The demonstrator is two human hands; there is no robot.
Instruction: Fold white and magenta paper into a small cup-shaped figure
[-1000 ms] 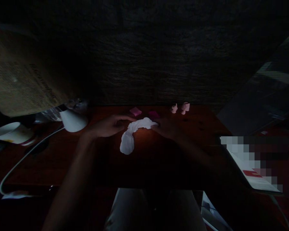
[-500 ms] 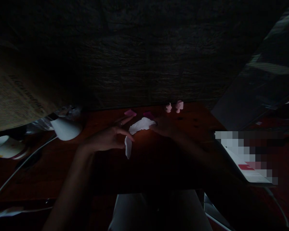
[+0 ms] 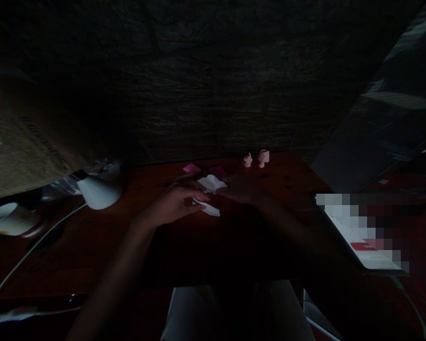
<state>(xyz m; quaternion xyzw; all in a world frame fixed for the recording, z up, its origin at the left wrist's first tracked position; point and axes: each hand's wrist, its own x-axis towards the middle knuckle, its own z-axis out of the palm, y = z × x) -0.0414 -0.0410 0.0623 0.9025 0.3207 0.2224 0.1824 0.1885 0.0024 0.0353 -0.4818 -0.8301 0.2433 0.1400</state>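
Note:
A thin, crumpled white sheet (image 3: 213, 183), tissue-like with uneven edges, lies at the middle of the dark wooden table between my hands. My left hand (image 3: 177, 202) pinches a narrow white flap (image 3: 208, 208) between thumb and fingers; whether it joins the larger sheet is hidden behind the fingers. At the sheet's right edge, my right hand (image 3: 242, 188) has its fingers closed on it, dim in the shadow. Just beyond the sheet lie a pink piece (image 3: 191, 168) and a darker magenta piece (image 3: 218, 171), both small and flat.
Two small pink figures (image 3: 247, 161) (image 3: 263, 158) stand near the wall. On the left are a white cone-shaped object (image 3: 101, 192) with a cable, a paper cup (image 3: 10, 218) and a cardboard box (image 3: 21, 147). A partly blurred white item (image 3: 369, 255) lies on the right.
My left hand has moved right, towards my right hand, swinging the white flap from upright to slanting rightward. The white sheet is more bunched between the hands.

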